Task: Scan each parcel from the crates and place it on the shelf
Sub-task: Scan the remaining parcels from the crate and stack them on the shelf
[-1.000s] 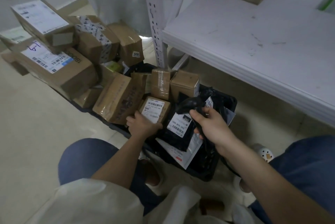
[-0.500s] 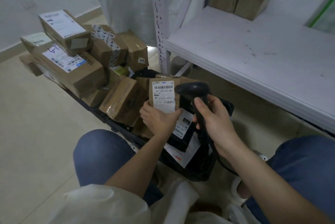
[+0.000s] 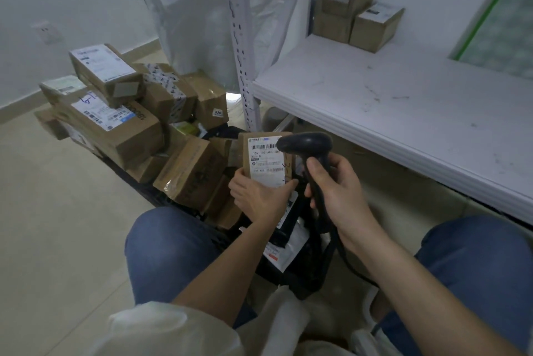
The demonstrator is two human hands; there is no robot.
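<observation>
Two hands busy: left hand (image 3: 258, 197) grips a small parcel (image 3: 266, 158) upright, label facing camera, above the black crate (image 3: 302, 277); right hand (image 3: 340, 191) wraps the scanner (image 3: 310, 159) handle, head just beside the label. White shelf (image 3: 403, 107) at right holds two boxes (image 3: 360, 15).

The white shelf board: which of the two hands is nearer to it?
Right. The right hand, gripping the barcode scanner, sits just below the white shelf board's front edge; the left hand, holding the small parcel, is farther left.
</observation>
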